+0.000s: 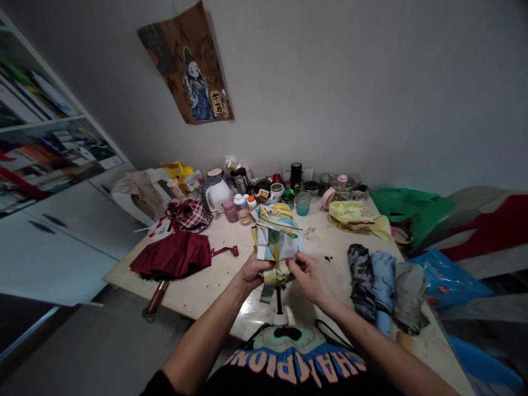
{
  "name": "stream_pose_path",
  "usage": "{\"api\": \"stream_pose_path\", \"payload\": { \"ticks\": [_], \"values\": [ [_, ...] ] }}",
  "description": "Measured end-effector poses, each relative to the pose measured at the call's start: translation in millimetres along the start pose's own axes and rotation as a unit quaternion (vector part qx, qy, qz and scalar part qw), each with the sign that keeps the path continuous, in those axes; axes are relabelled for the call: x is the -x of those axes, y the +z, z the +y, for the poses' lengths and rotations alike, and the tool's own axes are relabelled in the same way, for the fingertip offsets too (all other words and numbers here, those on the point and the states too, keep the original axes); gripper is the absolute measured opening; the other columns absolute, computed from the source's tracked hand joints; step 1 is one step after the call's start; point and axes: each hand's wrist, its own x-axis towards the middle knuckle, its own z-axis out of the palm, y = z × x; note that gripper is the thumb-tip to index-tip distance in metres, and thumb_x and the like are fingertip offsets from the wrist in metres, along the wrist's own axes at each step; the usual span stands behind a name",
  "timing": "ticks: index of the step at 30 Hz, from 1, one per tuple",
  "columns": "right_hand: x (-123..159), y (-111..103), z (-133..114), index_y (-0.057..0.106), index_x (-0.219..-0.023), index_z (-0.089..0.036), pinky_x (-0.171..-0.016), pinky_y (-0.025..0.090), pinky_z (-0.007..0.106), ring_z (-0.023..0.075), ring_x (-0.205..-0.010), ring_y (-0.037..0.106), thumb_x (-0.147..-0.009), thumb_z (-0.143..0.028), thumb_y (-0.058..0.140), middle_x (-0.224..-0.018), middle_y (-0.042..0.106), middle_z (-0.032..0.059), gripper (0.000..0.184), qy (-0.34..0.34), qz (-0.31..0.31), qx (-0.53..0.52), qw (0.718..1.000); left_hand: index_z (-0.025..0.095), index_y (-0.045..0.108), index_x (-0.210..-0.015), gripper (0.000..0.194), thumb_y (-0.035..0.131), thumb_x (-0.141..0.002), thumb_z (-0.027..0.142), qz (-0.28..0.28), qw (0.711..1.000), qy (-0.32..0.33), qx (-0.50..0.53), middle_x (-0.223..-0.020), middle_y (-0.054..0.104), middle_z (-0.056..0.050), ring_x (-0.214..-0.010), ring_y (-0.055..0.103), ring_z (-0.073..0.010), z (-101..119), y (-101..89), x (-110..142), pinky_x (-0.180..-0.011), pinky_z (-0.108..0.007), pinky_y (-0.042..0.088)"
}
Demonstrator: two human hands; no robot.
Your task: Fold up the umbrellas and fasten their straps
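Holding a folding umbrella (279, 242) in both hands, in front of the chest and above the near part of the tabletop (225, 286), with bunched cloth printed in yellow, white, green and blue. Pointing the black shaft (279, 300) and white handle (280, 317) back toward the body. Gripping the lower left of the cloth with the left hand (252, 271), in a closed grip. Pinching the lower right of the cloth with the right hand (310, 279), in a grip also closed, thumb and fingers together on the folds.

Wearing a black shirt (295, 363) with big pale lettering. Facing a crowded far side by the wall, with a white kettle (218, 193), a pink jar (230, 211), a blue-green cup (303, 203) and a glass pot (342, 188) among the clutter. Having a maroon umbrella (173, 256) on the left, with its brown handle (155, 300) past the edge. Having on the right a camouflage umbrella (361, 280) and a light blue umbrella (383, 280) side by side, a grey bundle (410, 297) just beside them, and a yellow plastic bag (357, 216) farther back.
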Motion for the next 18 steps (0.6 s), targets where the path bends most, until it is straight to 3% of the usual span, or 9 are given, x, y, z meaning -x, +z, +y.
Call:
{"api": "stream_pose_path", "payload": {
  "ticks": [5, 8, 10, 13, 16, 18],
  "values": [
    [-10, -10, -5, 0.054, -0.070, -0.016, -0.054, 0.042, 0.024, 0.0119, -0.057, 0.048, -0.074, -0.045, 0.059, -0.062, 0.054, -0.0005, 0.029, 0.007, -0.014, -0.063, 0.998, 0.012, 0.065, -0.081, 0.044, 0.069, -0.037, 0.004, 0.012, 1.000, -0.009, -0.017, -0.073, 0.071, -0.005, -0.065, 0.063, -0.0208, 1, 1.9, 2, -0.065, -0.033, 0.051],
    [1, -11, -4, 0.056, -0.083, -0.016, -0.054, 0.043, 0.023, 0.0119, -0.057, 0.051, -0.079, -0.039, 0.061, -0.067, 0.056, 0.0000, 0.024, -0.077, 0.091, 0.046, 0.992, 0.013, 0.063, -0.082, 0.046, 0.068, -0.037, 0.004, 0.050, 0.999, -0.008, -0.011, -0.070, 0.068, -0.003, -0.064, 0.062, -0.0190, 1, 0.7, 1, -0.065, -0.032, 0.051],
    [14, -9, 1, 0.057, -0.083, -0.017, -0.057, 0.043, 0.023, 0.0119, -0.060, 0.052, -0.085, -0.033, 0.060, -0.069, 0.056, 0.0004, 0.016, -0.192, 0.132, 0.163, 0.959, 0.013, 0.061, -0.084, 0.048, 0.068, -0.037, 0.004, 0.062, 0.998, -0.010, -0.003, -0.070, 0.068, -0.002, -0.064, 0.062, -0.0181, 0, 0.2, 0, -0.065, -0.032, 0.050],
    [29, -3, 12, 0.059, -0.083, -0.016, -0.062, 0.044, 0.024, 0.0142, -0.068, 0.055, -0.091, -0.022, 0.055, -0.073, 0.057, 0.0032, 0.010, -0.334, 0.088, 0.299, 0.889, 0.015, 0.060, -0.088, 0.052, 0.068, -0.037, 0.004, 0.062, 0.998, -0.005, 0.008, -0.071, 0.068, -0.001, -0.063, 0.061, -0.0177, 0, 0.2, -2, -0.064, -0.031, 0.050],
    [29, 3, 24, 0.060, -0.085, -0.015, -0.060, 0.041, 0.025, 0.0153, -0.066, 0.054, -0.091, -0.015, 0.050, -0.073, 0.057, 0.0041, 0.011, -0.351, 0.089, 0.356, 0.862, 0.014, 0.061, -0.085, 0.048, 0.069, -0.039, 0.004, 0.052, 0.999, 0.002, 0.010, -0.070, 0.067, -0.001, -0.063, 0.061, -0.0168, -2, 0.1, -3, -0.064, -0.029, 0.049],
    [25, 7, 28, 0.059, -0.082, -0.015, -0.059, 0.041, 0.025, 0.0143, -0.064, 0.052, -0.089, -0.013, 0.050, -0.071, 0.055, 0.0029, 0.012, -0.327, 0.098, 0.333, 0.879, 0.013, 0.061, -0.083, 0.045, 0.069, -0.039, 0.004, 0.049, 0.999, 0.004, 0.009, -0.070, 0.067, -0.001, -0.063, 0.061, -0.0162, -3, -0.1, -4, -0.064, -0.029, 0.049]
  ]
}}
